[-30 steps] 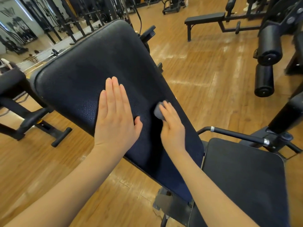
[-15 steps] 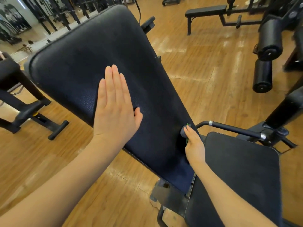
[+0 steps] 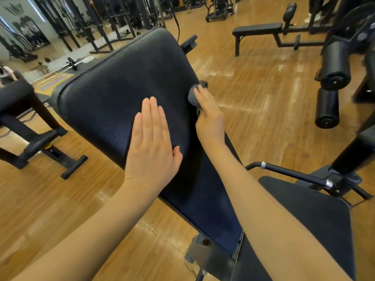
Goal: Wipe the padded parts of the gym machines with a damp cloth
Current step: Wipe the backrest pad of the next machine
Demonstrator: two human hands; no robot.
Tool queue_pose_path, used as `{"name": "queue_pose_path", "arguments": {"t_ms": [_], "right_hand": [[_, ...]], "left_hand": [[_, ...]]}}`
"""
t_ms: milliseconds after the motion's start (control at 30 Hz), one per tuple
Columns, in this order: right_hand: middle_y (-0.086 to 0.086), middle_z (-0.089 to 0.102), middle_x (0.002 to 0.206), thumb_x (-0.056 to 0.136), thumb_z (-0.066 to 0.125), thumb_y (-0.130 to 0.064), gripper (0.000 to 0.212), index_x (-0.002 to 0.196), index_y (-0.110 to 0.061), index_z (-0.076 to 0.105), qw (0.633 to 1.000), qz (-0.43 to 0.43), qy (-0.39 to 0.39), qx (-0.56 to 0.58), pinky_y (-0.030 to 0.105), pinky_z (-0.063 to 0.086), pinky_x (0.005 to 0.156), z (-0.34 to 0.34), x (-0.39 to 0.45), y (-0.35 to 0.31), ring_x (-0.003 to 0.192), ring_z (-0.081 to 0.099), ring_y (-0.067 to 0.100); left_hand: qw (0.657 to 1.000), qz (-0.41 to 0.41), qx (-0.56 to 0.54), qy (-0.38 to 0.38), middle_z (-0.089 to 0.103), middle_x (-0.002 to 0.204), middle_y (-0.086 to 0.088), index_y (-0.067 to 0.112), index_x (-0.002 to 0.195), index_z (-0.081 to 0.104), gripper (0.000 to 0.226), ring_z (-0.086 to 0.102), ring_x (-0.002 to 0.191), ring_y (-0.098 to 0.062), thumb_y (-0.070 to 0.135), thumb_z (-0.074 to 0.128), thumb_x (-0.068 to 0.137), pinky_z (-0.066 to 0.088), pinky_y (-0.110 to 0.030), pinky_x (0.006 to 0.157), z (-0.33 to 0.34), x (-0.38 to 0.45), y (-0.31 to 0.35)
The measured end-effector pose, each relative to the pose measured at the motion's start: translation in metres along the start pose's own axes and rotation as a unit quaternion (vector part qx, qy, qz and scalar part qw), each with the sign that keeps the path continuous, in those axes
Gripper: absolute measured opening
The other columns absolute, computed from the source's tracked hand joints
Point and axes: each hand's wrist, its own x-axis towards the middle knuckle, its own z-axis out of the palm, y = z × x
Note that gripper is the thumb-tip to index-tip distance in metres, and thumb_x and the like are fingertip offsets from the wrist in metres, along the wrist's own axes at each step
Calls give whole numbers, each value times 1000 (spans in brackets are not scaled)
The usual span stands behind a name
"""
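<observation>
My left hand (image 3: 151, 138) lies flat, fingers together, on the middle of the back pad (image 3: 125, 86). My right hand (image 3: 207, 116), fingers clamped on the balled grey cloth (image 3: 192, 97), sits at the pad's right edge. The pad's long axis runs up and away to my left, so the unwiped stretch lies leftward of the cloth, nearer my right hand's reach.

My right hand (image 3: 210, 120) covers most of the grey cloth (image 3: 192, 97), so I can't see how the grip closes on it. The seat pad (image 3: 316, 226) at four o'clock runs off the bottom edge. Racks (image 3: 97, 21) at eleven o'clock are too blurred to read.
</observation>
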Motion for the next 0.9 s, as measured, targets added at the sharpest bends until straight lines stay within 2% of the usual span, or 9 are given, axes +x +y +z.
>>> {"name": "queue_pose_path", "arguments": {"t_ms": [67, 167, 233, 333, 433, 567, 633, 767, 900], "right_hand": [[8, 46, 138, 81, 44, 21, 56, 131, -3, 50, 999, 34, -3, -21, 24, 29, 111, -13, -30, 27, 132, 39, 23], [0, 43, 139, 83, 45, 22, 57, 132, -6, 51, 994, 91, -39, -56, 38, 33, 111, -32, -59, 46, 133, 39, 24], [5, 44, 141, 86, 43, 18, 52, 131, -7, 52, 991, 115, -38, -54, 36, 31, 112, -36, -50, 36, 134, 38, 21], [13, 45, 141, 87, 41, 15, 48, 131, -3, 52, 999, 47, -3, -22, 33, 29, 112, -28, -6, -2, 135, 37, 24], [16, 44, 141, 87, 40, 14, 48, 131, 0, 50, 999, -32, -15, -15, 32, 27, 112, -9, 38, -29, 136, 35, 30], [17, 47, 139, 81, 40, 21, 54, 131, 2, 49, 999, -30, 0, -13, 34, 29, 112, 5, 29, -15, 134, 37, 31], [15, 49, 136, 79, 42, 22, 55, 129, 2, 51, 999, -27, 16, -12, 29, 29, 112, -1, 3, 9, 131, 40, 29], [-1, 42, 137, 79, 42, 22, 60, 132, -5, 49, 997, 59, -19, -54, 17, 23, 112, -24, -79, 65, 132, 38, 19], [-10, 32, 145, 88, 39, 16, 59, 140, -12, 42, 973, 170, -101, -119, 24, 21, 114, -46, -131, 92, 138, 29, 12]], "left_hand": [[1000, 0, -1, 1, 11, 156, -32, -14, 148, 8, 86, 13, 147, -42, 49, 33, 93, 7, -47, 119, 1, 0, 0], [1000, -1, 4, 7, 13, 155, -33, -14, 148, 11, 86, 15, 146, -42, 47, 34, 93, 9, -47, 118, 1, 0, 1], [1000, 1, 4, 5, 12, 156, -33, -14, 148, 9, 86, 13, 146, -42, 47, 34, 93, 8, -47, 119, 1, 0, 1], [1000, -2, -1, 1, 11, 156, -33, -14, 148, 7, 87, 12, 147, -42, 48, 34, 93, 7, -47, 119, 0, 0, 0], [1000, -2, 5, 2, 11, 156, -32, -14, 148, 6, 87, 12, 147, -42, 48, 33, 92, 6, -47, 119, 0, 0, 0], [1000, 2, 14, 3, 10, 156, -33, -14, 148, 4, 87, 11, 147, -41, 48, 29, 93, 6, -47, 119, 0, 0, 0], [1000, 1, 15, 1, 10, 156, -33, -14, 148, 4, 86, 11, 147, -41, 49, 28, 93, 7, -47, 119, 1, 0, 1], [1000, -2, 13, -2, 11, 156, -32, -14, 148, 7, 84, 12, 147, -41, 48, 26, 94, 8, -47, 119, 1, 0, 1], [1000, -2, 15, -3, 13, 156, -31, -13, 148, 9, 85, 14, 147, -41, 50, 26, 94, 12, -46, 119, -1, 0, 1]]}}
